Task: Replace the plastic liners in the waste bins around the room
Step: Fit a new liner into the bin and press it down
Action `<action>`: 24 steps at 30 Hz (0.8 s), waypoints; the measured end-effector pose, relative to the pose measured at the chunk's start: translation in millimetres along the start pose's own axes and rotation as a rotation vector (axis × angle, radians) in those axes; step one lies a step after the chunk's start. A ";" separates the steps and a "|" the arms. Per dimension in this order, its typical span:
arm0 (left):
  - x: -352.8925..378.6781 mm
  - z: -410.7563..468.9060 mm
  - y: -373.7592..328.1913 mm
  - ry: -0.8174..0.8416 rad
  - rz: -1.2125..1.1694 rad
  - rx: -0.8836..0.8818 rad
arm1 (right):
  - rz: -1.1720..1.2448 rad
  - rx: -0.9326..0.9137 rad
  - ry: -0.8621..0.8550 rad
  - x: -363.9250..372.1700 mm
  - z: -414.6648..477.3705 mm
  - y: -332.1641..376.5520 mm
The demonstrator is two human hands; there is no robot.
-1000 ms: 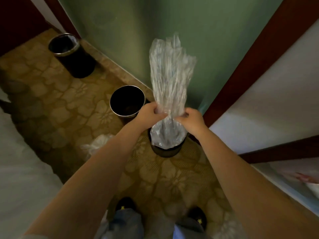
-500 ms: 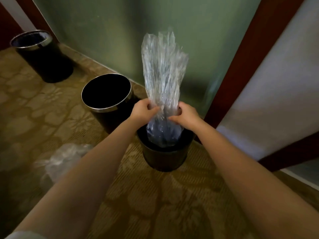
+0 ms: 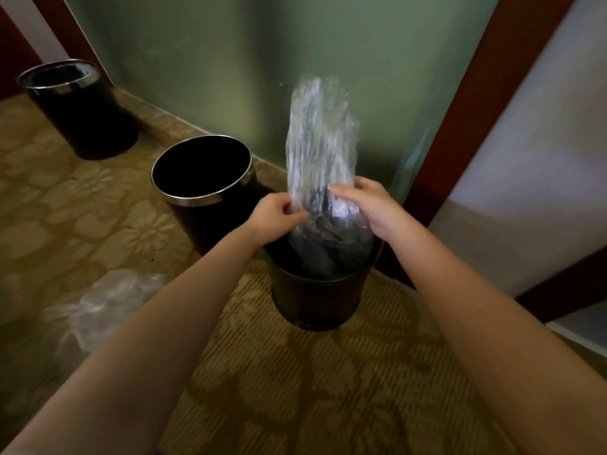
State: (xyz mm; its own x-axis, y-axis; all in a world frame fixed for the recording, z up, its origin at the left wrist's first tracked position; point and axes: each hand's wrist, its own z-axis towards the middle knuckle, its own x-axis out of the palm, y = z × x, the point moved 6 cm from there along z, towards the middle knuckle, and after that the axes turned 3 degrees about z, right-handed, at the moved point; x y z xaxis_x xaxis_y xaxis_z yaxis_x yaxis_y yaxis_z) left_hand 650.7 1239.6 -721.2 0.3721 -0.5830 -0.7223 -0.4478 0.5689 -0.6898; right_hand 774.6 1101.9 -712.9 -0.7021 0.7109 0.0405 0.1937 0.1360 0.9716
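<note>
**Head view.** A floor corner of a room, seen from above. The carpet [image 3: 295,389] is olive-gold, with a large pale floral pattern and a fine ribbed weave. Behind it rises a smooth, matt green wall [image 3: 230,60], met at its foot by a mottled beige skirting strip [image 3: 157,116]. To the right stands a glossy, dark red-brown wooden frame [image 3: 476,110], with a plain white panel [image 3: 542,142] beyond it.

Three round black bins stand on the carpet in a row along the wall. The far bin [image 3: 82,119], at upper left, and the middle bin [image 3: 210,221] each carry a polished metal band around the rim. The inside of the middle bin is dark. The nearest bin [image 3: 315,300] stands just beside the middle bin and close to the wooden frame; its wall is matt black.

The liner [image 3: 320,142] is a thin, clear, crinkled plastic bag, held upright as a tall narrow column. Its lower end sits inside the nearest bin. Its upper part rises above both hands and is blurred. The left hand [image 3: 279,215] pinches the liner's left side between thumb and curled fingers, just above the bin's rim. The right hand [image 3: 368,205] grips the right side, with the fingers curled behind the film and the thumb in front.

A heap of crumpled clear plastic [image 3: 105,303] lies on the carpet at left, well apart from the nearest bin and partly hidden by the left forearm.
</note>
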 end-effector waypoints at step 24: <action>-29.3 -8.1 19.2 -0.139 -0.212 -0.153 | -0.509 -0.136 -0.279 -44.9 -20.6 6.3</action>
State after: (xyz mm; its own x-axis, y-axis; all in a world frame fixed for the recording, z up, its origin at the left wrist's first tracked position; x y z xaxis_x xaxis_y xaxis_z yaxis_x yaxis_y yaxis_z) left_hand 624.6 1263.0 -712.9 0.5738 -0.5884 -0.5696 -0.4612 0.3426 -0.8185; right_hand 793.2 1056.6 -703.8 -0.4733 0.7369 -0.4827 -0.2224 0.4302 0.8749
